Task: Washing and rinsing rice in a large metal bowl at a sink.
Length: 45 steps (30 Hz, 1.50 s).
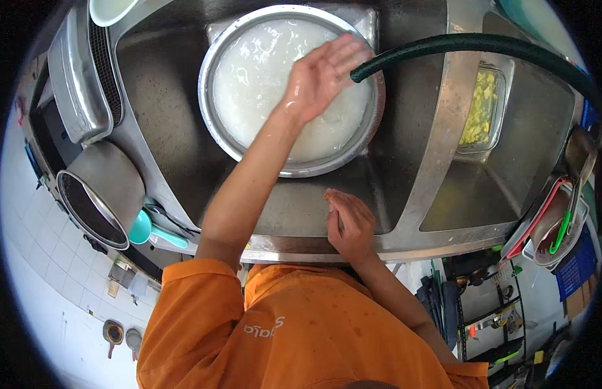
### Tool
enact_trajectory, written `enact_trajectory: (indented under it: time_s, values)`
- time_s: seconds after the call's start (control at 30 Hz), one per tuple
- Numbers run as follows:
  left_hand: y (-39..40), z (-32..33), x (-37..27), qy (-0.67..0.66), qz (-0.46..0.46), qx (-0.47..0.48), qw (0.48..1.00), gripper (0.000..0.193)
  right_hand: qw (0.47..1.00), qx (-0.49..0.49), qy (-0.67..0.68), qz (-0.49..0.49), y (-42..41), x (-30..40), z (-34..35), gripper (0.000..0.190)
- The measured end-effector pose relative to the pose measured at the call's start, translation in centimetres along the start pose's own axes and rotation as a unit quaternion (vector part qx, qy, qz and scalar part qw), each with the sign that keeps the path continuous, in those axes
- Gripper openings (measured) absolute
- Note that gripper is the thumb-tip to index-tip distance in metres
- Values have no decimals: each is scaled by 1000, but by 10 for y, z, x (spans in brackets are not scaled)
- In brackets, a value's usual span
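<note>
A large round metal basin (pixel 291 171) stands in the left sink bowl, filled with cloudy white liquid (pixel 252 73) with bubbles on its surface. My left hand (pixel 325 78) is over the basin's right part, palm up, wet, fingers extended and slightly blurred. Right beside its palm and fingers is the end of a dark green hose (pixel 427 44), which comes in from the right; the hand does not grip it. Nearer my body, my right hand (pixel 352 223) hovers above the front of the sink, its fingers curled together with nothing visible in them.
A divider (pixel 444 116) separates the bowls; the right one holds a clear container (pixel 495 131) of yellow pieces. On the left are a metal pot (pixel 111 170), a turquoise ladle (pixel 141 227) and a metal pan (pixel 77 92). Stacked containers (pixel 549 228) and utensils stand at right.
</note>
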State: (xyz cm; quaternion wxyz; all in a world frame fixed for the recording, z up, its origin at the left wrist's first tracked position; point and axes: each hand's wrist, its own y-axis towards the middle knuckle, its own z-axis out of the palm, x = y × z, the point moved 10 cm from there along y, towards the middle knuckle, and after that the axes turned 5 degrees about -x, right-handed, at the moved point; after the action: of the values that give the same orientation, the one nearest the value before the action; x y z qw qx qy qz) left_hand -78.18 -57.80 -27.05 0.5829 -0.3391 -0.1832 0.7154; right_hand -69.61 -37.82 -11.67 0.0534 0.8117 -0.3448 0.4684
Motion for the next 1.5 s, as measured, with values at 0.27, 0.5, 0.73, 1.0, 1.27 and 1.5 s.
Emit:
enact_trajectory:
  time_s: [0.27, 0.5, 0.73, 1.0, 1.27, 1.5]
  values:
    - [-32, -62, -59, 258, 105, -145, 950, 46, 999, -32, -1, -9, 8, 9, -9, 22]
    - [-28, -65, 11, 300, 55, -168, 937, 41, 1000, -22, -5, -16, 3, 6, -6, 28]
    - [9, -62, 60, 169, 32, -226, 959, 28, 1000, -26, -2, -16, 3, 7, -4, 27]
    - [-16, -6, -10, 47, 71, -66, 994, 45, 999, -40, 5, -11, 3, 6, -9, 25]
    - [-51, -105, 52, 301, 7, -163, 940, 45, 999, -38, 4, -18, 4, 7, -8, 27]
    - [-59, -12, 94, 342, -34, -71, 937, 42, 999, -41, -8, -8, 4, 6, -10, 25]
